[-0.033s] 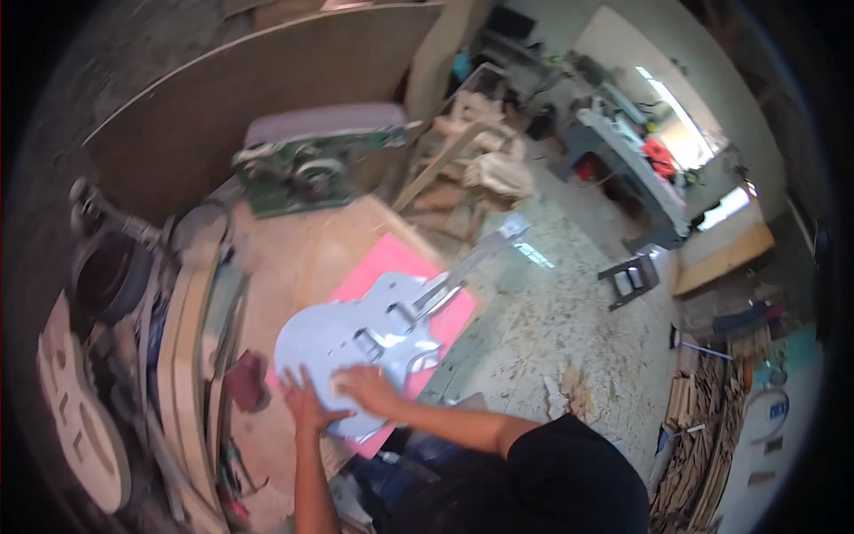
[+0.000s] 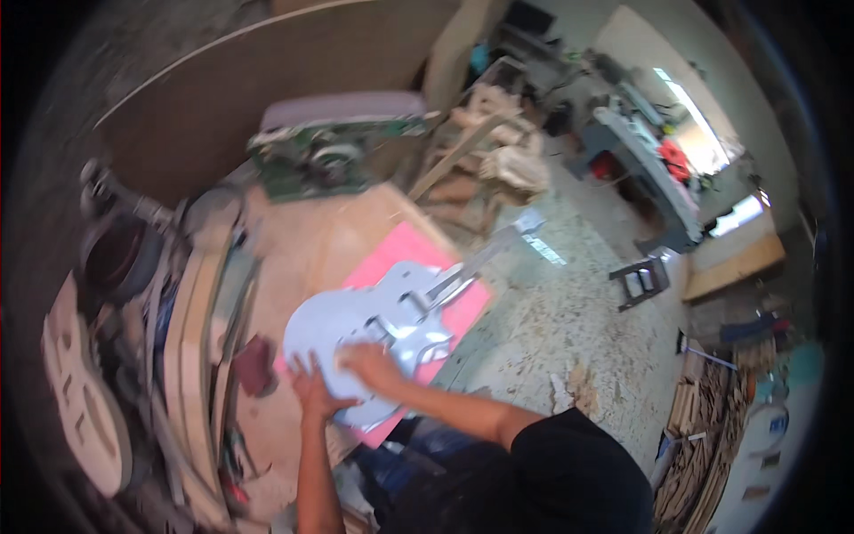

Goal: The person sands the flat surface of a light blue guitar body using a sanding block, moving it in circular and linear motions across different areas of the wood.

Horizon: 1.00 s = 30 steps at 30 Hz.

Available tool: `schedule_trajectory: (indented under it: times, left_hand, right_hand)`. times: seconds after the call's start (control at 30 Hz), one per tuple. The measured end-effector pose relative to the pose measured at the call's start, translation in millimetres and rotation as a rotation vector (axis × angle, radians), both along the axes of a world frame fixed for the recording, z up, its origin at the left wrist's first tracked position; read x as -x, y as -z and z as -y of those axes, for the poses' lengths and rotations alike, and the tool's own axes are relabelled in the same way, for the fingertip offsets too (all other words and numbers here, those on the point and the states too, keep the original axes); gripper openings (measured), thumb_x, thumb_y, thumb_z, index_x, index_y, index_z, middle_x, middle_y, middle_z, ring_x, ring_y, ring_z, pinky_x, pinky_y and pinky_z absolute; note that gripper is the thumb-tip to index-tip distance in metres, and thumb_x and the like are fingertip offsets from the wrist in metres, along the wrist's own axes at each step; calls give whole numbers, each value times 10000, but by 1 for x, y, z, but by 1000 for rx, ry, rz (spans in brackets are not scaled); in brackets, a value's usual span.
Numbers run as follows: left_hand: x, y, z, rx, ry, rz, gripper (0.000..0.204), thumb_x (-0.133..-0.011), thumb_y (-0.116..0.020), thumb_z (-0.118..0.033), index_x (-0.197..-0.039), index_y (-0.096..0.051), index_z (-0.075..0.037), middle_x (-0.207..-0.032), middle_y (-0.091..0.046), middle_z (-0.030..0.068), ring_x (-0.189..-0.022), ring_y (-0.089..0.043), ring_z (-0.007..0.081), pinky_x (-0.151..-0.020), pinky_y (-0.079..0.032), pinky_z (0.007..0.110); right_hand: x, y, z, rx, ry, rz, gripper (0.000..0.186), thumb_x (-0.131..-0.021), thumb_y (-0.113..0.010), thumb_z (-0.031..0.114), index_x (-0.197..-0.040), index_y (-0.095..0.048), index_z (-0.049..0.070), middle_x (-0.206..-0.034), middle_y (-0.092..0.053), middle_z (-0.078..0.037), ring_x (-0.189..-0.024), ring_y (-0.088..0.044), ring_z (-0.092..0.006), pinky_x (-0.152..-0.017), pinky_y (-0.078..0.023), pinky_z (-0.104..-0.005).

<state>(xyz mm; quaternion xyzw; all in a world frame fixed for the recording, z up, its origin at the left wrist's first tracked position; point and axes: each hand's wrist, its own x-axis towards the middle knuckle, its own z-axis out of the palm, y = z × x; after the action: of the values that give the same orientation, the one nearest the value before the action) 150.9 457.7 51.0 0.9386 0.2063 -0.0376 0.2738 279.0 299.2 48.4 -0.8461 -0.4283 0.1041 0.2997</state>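
Observation:
A glossy light grey-blue electric guitar (image 2: 400, 334), with pickup cutouts and a neck reaching toward the upper right, lies on a pink sheet (image 2: 388, 251) on a wooden bench (image 2: 302, 240). My left hand (image 2: 316, 389) rests on the guitar's lower left edge with fingers spread. My right hand (image 2: 369, 369) presses on the body with fingers bent over something small and pale, too blurred to name. A crumpled dark red piece (image 2: 255, 363) lies on the bench to the left of the guitar.
Stacked boards (image 2: 196, 338) and an unpainted guitar body (image 2: 89, 409) line the bench's left. A green machine (image 2: 329, 160) stands behind. Scrap wood (image 2: 498, 151) fills the back. A cluttered grey work table (image 2: 649, 178), small dark frame (image 2: 640, 283) and woodpile (image 2: 703, 418) stand rightward.
The view has shifted slightly, so the scene sits higher and further right. My right hand has slid a little up the guitar body.

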Motion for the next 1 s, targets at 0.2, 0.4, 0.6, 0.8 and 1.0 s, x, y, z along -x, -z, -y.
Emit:
schedule_trajectory:
  times: [0.2,0.4,0.6,0.8,1.0]
  left_hand:
    - [-2,-6,2,34,-59,-154,1770,-307,-955,-738,-1699,-84,-77,-1716,39,355,-1584,71,554,-1251,-83,683]
    - [4,-22,0,138,-139,-240,1717,-336,-1003,-629,-1716,-73,-206,-1751,107,252,-1598,147,490,-1240,-142,703]
    - [2,-26,8,154,-145,-157,1667,-386,-1003,-608,-1704,-106,-123,-1745,17,284,-1603,56,507,-1259,-137,672]
    - [81,39,45,384,-425,177,1638,-468,-970,-641,-1640,-93,95,-1719,-71,331,-1610,-56,466,-1303,-138,538]
    - [85,20,60,342,-384,-19,1668,-483,-953,-660,-1641,-21,96,-1727,-94,306,-1627,-57,407,-1313,-52,523]
  right_hand:
    - [-32,-19,-44,5,114,206,238,-933,-655,203,-1135,-773,157,-1333,-688,-102,-1189,-619,-334,-1014,-449,-533]
    - [36,-34,36,48,-129,132,280,-910,-711,169,-1186,-759,181,-1407,-628,-81,-1247,-573,-321,-1034,-410,-539]
    - [-52,-28,-48,18,132,230,312,-921,-692,153,-1230,-715,183,-1342,-650,-123,-1207,-588,-365,-1028,-414,-527]
    - [64,-27,30,20,-133,170,290,-891,-707,150,-1174,-765,178,-1412,-619,-86,-1245,-565,-341,-1048,-407,-531]
    - [-21,-31,-62,-26,3,235,299,-924,-700,171,-1219,-737,196,-1334,-660,-88,-1179,-594,-353,-993,-426,-524]
